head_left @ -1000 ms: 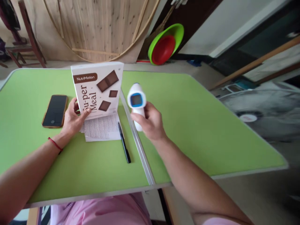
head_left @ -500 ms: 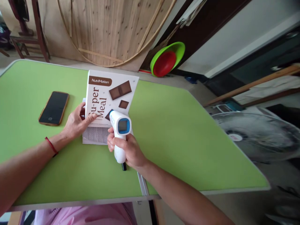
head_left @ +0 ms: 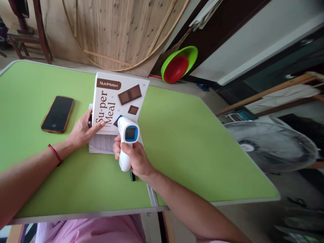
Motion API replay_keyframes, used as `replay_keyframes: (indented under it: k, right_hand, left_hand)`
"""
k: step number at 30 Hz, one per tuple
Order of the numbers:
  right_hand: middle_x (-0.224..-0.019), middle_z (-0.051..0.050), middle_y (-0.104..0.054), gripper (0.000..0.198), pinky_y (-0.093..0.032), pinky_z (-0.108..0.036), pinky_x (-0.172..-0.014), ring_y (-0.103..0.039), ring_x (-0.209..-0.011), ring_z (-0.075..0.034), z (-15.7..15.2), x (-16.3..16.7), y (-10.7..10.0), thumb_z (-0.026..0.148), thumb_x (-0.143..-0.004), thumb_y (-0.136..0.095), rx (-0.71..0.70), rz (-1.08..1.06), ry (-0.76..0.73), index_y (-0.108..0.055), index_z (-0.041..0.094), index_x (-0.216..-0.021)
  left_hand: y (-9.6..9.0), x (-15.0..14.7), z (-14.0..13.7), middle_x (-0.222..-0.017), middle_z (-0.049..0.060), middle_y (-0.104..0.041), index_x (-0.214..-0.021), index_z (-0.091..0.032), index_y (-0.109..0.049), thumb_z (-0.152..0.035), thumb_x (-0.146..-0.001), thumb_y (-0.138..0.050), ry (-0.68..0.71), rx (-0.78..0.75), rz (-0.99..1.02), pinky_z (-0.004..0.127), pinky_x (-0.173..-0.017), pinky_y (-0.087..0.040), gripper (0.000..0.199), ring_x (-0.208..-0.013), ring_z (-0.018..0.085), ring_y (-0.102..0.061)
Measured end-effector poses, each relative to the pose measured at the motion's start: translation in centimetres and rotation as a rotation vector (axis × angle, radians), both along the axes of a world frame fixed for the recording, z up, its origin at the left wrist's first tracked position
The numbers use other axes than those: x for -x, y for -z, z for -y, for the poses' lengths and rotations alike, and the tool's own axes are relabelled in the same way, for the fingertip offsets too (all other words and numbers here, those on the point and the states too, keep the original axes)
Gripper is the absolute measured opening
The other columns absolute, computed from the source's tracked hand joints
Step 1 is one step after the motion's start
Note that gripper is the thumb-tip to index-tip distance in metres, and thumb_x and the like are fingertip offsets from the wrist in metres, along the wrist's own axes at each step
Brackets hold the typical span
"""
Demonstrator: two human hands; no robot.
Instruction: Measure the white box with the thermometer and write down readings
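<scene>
In the head view, we see the box (head_left: 116,103) standing leaned back above a printed paper (head_left: 101,144), on the near side of the green table (head_left: 202,158). Our left hand (head_left: 84,131) pinches its lower left edge: the thumb lies flat on the front, the other fingers go behind, and we cannot tell how they are spread there. We judge the box light and stiff, of smooth thin card; a firm squeeze in the middle may dent it, so the edge near a corner is the good place to hold.

Our right hand (head_left: 136,158) wraps the handle of the white thermometer (head_left: 130,139), with fingers curled and the thumb on the side facing us. Its nose is in front of the box's lower part; we cannot tell if they touch. It looks like hard plastic, light but slippery, with a screen that a fall could harm, so the handle suits best. A pen (head_left: 132,176) shows below it, and a phone (head_left: 57,114) lies at left.
</scene>
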State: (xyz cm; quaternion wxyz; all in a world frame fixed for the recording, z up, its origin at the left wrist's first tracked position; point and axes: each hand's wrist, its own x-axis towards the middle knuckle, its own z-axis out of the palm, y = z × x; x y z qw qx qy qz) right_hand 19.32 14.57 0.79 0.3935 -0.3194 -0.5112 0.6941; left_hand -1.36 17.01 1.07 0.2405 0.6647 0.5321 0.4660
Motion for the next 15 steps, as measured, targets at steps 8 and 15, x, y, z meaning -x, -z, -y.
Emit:
replay_keyframes:
  k: [8,15]
  right_hand:
    - [-0.064,0.005,-0.056,0.036,-0.041,-0.024,-0.050,-0.050,-0.052,-0.009,-0.12,0.03,-0.09,0.051,-0.076,-0.071,0.000,-0.016,-0.024,-0.057,0.022,-0.091]
    - [-0.062,0.004,-0.055,0.029,-0.040,-0.024,-0.053,-0.049,-0.054,-0.009,-0.12,-0.10,-0.09,0.049,-0.082,-0.065,-0.076,0.034,-0.023,-0.057,0.021,-0.082]
  left_hand:
    - [0.04,0.01,-0.03,-0.098,0.008,-0.069,-0.107,-0.018,-0.057,-0.061,-0.086,-0.057,0.016,0.015,0.023,0.034,-0.068,-0.054,0.048,-0.082,0.023,-0.065]
    - [0.00,-0.08,-0.09,-0.099,0.009,-0.068,-0.108,-0.018,-0.056,-0.061,-0.085,-0.056,0.008,0.031,0.008,0.034,-0.068,-0.055,0.049,-0.084,0.023,-0.065]
